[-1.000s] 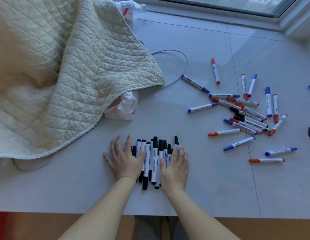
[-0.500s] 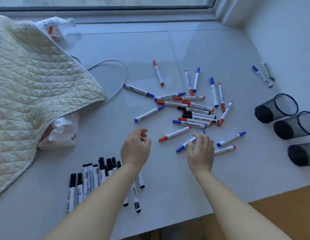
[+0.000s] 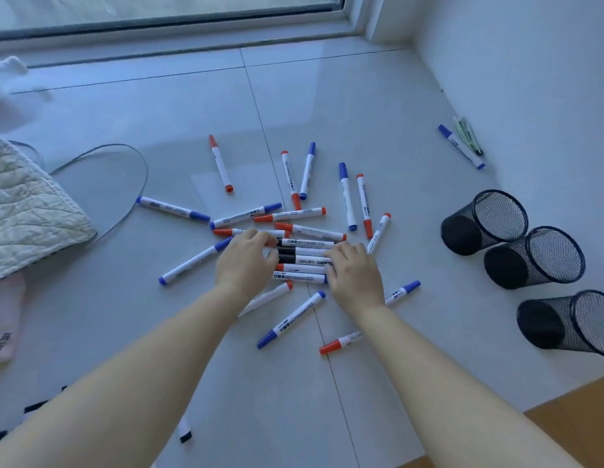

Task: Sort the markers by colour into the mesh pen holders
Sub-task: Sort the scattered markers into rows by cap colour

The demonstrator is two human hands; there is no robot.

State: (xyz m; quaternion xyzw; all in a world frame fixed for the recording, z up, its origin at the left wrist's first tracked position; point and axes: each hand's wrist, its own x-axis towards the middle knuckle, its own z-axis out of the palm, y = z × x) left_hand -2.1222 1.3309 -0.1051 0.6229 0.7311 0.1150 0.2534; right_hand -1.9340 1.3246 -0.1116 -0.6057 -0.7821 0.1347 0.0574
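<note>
Red, blue and black capped markers lie scattered on the white tiled sill. At the heart of the pile, black markers [image 3: 305, 251] lie side by side with a red [image 3: 302, 268] and a blue one [image 3: 299, 276]. My left hand [image 3: 243, 263] curls its fingers round the left ends of this bundle. At the bundle's right ends, my right hand [image 3: 354, 276] does the same. Three black mesh pen holders [image 3: 484, 222] [image 3: 533, 258] [image 3: 571, 320] lie on their sides at the right, mouths facing right. Ends of several more black markers [image 3: 185, 434] show at the bottom left, partly under my left arm.
A quilted blanket [image 3: 30, 211] covers the left side, with a grey cable loop [image 3: 125, 184] beside it and a pink pack [image 3: 3, 319] below. A blue marker [image 3: 461, 146] and green pens [image 3: 468, 135] lie against the right wall. The window frame runs along the back.
Both hands left the grouped black markers at the lower left and reached forward to the mixed pile, where they now close on the black markers in its middle. The view swung right.
</note>
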